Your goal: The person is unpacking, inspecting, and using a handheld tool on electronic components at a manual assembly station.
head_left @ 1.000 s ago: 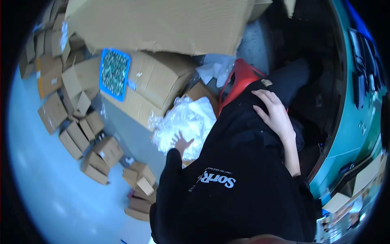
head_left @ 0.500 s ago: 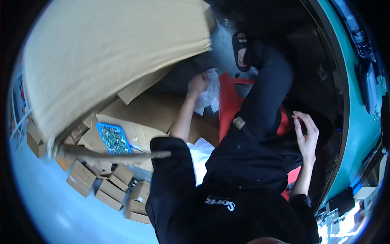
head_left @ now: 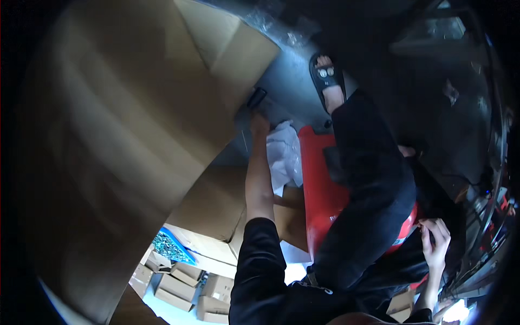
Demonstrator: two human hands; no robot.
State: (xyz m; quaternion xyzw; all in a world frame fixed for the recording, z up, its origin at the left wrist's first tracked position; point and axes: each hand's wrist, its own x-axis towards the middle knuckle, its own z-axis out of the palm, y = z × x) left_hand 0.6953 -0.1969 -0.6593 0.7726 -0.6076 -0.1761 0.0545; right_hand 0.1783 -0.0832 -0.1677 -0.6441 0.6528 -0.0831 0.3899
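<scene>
My left hand [head_left: 259, 124] reaches down between a big cardboard box and crumpled white wrapping [head_left: 283, 151], in shade. Just beyond its fingers is a small dark object [head_left: 257, 97]; whether they touch it I cannot make out. The fingers are dim and partly hidden. My right hand [head_left: 435, 238] hovers beside my right leg, near the red plastic stool [head_left: 325, 184]. Its fingers are loosely bent, with a gap to the thumb, and nothing shows in them.
A large cardboard box [head_left: 135, 108] fills the left side, close and blurred. Below it lie another carton [head_left: 208, 203], a blue tray [head_left: 176, 246] of small green pieces, and several small boxes [head_left: 176, 290]. Clear plastic [head_left: 292, 38] and my sandalled foot [head_left: 327, 81] are ahead on the floor.
My view has shifted, and the large box now covers more of the left side. My left hand has moved off the white wrapping toward the dark object. My right hand stays loosely bent.
</scene>
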